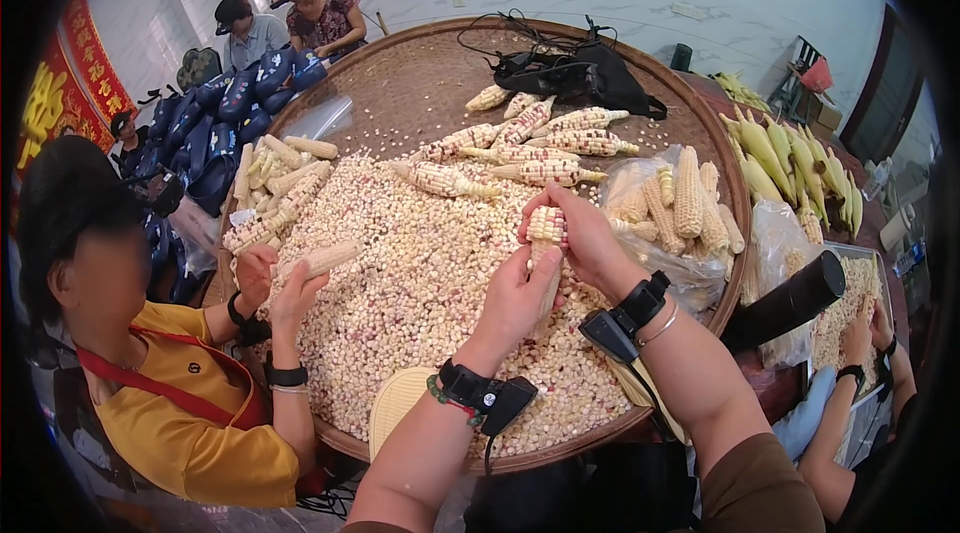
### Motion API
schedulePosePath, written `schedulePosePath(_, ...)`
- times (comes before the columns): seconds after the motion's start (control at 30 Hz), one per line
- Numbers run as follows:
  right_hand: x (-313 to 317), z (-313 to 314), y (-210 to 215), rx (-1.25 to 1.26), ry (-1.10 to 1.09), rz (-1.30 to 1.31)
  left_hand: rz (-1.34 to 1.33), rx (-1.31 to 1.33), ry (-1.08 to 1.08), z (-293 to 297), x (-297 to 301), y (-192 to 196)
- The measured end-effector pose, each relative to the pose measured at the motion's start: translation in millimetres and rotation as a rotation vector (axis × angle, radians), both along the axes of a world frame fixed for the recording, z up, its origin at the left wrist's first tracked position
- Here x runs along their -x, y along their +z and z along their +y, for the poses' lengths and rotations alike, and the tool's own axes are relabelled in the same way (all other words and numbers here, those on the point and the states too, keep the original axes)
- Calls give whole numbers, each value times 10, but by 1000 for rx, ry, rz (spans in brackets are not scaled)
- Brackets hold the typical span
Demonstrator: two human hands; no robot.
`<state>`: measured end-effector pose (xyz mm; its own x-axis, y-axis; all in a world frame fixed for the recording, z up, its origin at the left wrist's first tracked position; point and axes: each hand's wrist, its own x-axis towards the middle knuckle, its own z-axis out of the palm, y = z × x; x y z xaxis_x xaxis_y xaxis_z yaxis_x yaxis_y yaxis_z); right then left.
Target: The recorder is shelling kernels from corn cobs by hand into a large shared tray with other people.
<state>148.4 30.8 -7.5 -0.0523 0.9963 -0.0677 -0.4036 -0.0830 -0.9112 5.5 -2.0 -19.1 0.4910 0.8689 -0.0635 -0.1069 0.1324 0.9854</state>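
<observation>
Both my hands are closed round a corn cob (546,225), held upright over a broad heap of loose kernels (410,283). Its upper part still carries pale and dark red kernels; the lower part looks bare. My left hand (512,298) grips the lower end, while the fingers of my right hand (590,238) wrap the top from the right. The kernels lie in a large round woven tray (400,73). Just beyond my hands are several speckled corn cobs (545,173), with kernels on them.
At left a person in yellow holds a pale cob (325,258). Stripped cobs lie at the tray's left (270,173) and in a plastic bag (685,203) at right. A black bag (590,73) sits at the back. Husked-green corn (795,158) and a dark cylinder (790,298) stand right.
</observation>
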Motion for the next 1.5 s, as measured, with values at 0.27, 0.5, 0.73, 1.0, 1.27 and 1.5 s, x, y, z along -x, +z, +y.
schedulePosePath(0.27,13,73,-150,-2,-59,-172,62,-55,93,-27,-51,-41)
schedulePosePath(0.5,53,19,-93,-28,-30,-122,60,6,156,-26,-6,16)
schedulePosePath(0.73,38,-27,22,-52,50,-75,41,46,103,-26,-8,40)
schedulePosePath(1.0,37,-12,8,-23,45,-42,-42,35,67,-28,-11,-11)
schedulePosePath(1.27,51,24,-101,-54,-82,-245,-82,194,98,-3,-5,1)
schedulePosePath(1.5,41,28,-97,-63,-65,-239,-101,189,81,-5,28,29)
